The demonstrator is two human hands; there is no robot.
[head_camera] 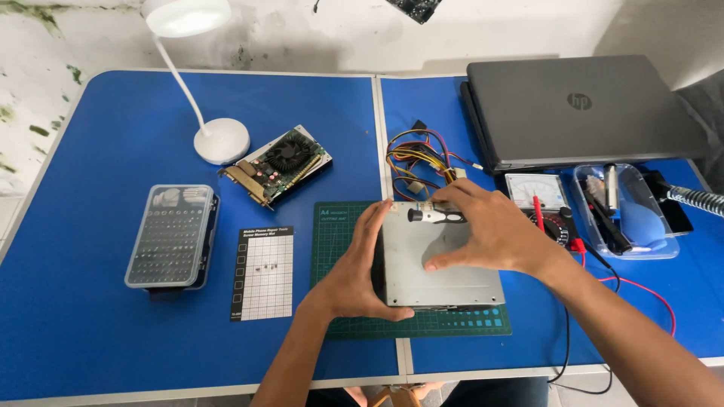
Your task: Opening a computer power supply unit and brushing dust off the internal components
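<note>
The left hand [354,275] grips the near left corner of the grey metal box [441,260] on the green cutting mat [343,226]. The right hand [483,226] presses its top, clutching a screwdriver [434,216]. At nine o'clock, a clear bit case [172,235]; at two o'clock, a clear tray [626,211], its tools hard to identify, beside a laptop [573,105] on the counter [113,316]

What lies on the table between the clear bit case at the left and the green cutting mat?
In the head view, a gridded screw memory sheet with a few small screws on it lies between the bit case and the cutting mat; otherwise, bare blue table.
</note>
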